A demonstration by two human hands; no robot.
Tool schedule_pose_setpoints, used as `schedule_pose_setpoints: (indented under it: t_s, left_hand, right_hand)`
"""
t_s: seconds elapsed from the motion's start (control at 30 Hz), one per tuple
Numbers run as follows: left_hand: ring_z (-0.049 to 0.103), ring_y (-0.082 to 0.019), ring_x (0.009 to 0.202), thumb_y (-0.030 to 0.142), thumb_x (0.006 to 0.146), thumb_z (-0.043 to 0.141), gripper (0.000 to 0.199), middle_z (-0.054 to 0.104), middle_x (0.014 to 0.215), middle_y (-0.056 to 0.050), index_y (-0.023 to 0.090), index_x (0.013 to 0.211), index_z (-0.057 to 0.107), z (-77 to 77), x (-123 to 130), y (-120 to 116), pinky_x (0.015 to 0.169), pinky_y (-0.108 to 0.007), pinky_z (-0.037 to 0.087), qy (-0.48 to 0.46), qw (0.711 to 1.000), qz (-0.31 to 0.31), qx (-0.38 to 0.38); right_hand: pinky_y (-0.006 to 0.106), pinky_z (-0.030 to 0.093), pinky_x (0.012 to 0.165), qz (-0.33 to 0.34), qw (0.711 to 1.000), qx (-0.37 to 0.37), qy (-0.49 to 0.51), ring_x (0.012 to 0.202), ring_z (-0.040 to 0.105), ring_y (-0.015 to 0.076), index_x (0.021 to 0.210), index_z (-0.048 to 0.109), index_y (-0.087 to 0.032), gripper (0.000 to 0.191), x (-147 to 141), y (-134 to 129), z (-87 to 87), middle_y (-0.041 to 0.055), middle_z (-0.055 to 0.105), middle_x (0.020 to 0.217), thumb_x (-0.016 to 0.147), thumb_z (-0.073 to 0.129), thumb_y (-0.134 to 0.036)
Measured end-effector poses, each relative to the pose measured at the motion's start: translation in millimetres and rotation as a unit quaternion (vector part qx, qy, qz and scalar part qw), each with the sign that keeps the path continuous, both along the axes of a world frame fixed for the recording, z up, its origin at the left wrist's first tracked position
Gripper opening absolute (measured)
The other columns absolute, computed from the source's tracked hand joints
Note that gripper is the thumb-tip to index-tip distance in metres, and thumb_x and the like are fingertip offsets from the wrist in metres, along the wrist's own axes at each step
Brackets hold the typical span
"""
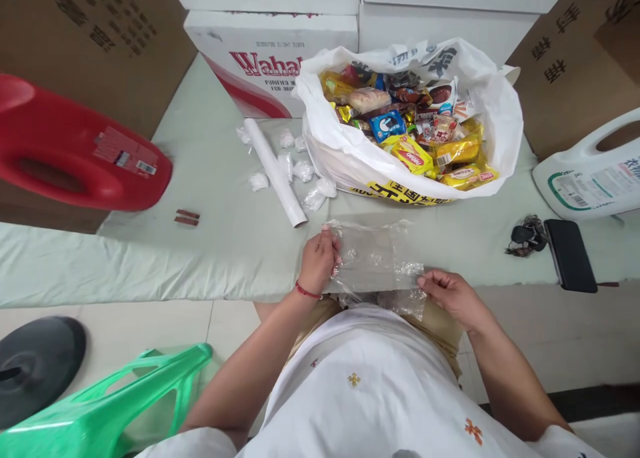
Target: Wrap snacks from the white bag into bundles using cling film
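A clear plastic bag is stretched between my two hands at the table's front edge. My left hand pinches its upper left side, a red string around the wrist. Lower down, my right hand holds the bag's right edge between thumb and fingers. Beyond them a large white plastic bag stands wide open, full of wrapped snacks. To its left lie a white roll and several small crumpled clear bags.
A red jug is at left, near two small brown strips. At right are keys, a black phone and a white jug. Boxes line the back. A green stool stands below left.
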State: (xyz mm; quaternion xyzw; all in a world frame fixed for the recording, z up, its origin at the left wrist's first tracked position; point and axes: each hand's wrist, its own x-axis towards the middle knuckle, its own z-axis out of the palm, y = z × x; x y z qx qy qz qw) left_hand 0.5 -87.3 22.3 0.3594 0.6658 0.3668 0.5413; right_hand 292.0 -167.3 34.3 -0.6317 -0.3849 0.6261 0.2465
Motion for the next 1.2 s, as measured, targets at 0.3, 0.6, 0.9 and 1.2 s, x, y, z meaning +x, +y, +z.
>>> schedule_pose_setpoints:
  t_s: [0.3,0.6,0.9,1.2]
  left_hand:
    - [0.043,-0.013,0.034,0.078,0.099,0.034,0.07,0.05,0.045,0.0,0.022,0.064,0.056,-1.5,1,3,0.035,-0.026,0.029,0.029,0.997,-0.072,-0.003]
    - [0.038,-0.011,0.035,0.084,0.094,0.041,0.07,0.046,0.046,0.003,0.021,0.068,0.056,8.2,-3,0,0.033,-0.024,0.022,-0.045,0.995,-0.079,-0.044]
    - [0.032,-0.01,0.034,0.091,0.09,0.036,0.078,0.046,0.045,0.002,0.02,0.067,0.058,14.9,-3,-2,0.034,-0.024,0.018,-0.069,0.99,-0.105,-0.062]
    - [0.031,-0.01,0.032,0.084,0.097,0.034,0.072,0.049,0.044,0.001,0.021,0.069,0.058,11.9,-4,-2,0.034,-0.026,0.018,-0.053,0.992,-0.102,-0.056]
  right_hand:
    - [0.039,0.051,0.08,0.001,0.934,0.267,-0.238,0.096,0.06,0.0251,0.128,0.07,-0.025,0.055,9,58,-2.0,0.011,0.069,0.118,0.081,0.078,-0.053]
    - [0.049,0.057,0.097,-0.044,0.977,0.113,0.176,0.105,0.071,0.0289,0.081,0.069,-0.023,0.034,-18,118,-0.3,0.0083,0.078,0.11,0.075,0.086,-0.052]
    - [0.048,0.06,0.094,-0.112,0.917,-0.014,0.381,0.104,0.075,0.0283,0.107,0.073,-0.022,0.033,-30,103,-5.2,0.012,0.079,0.117,0.077,0.073,-0.034]
    - [0.037,0.055,0.075,-0.052,0.952,0.067,0.294,0.084,0.069,0.0224,0.115,0.074,-0.027,0.062,-27,94,-6.2,0.0061,0.076,0.095,0.059,0.091,-0.048]
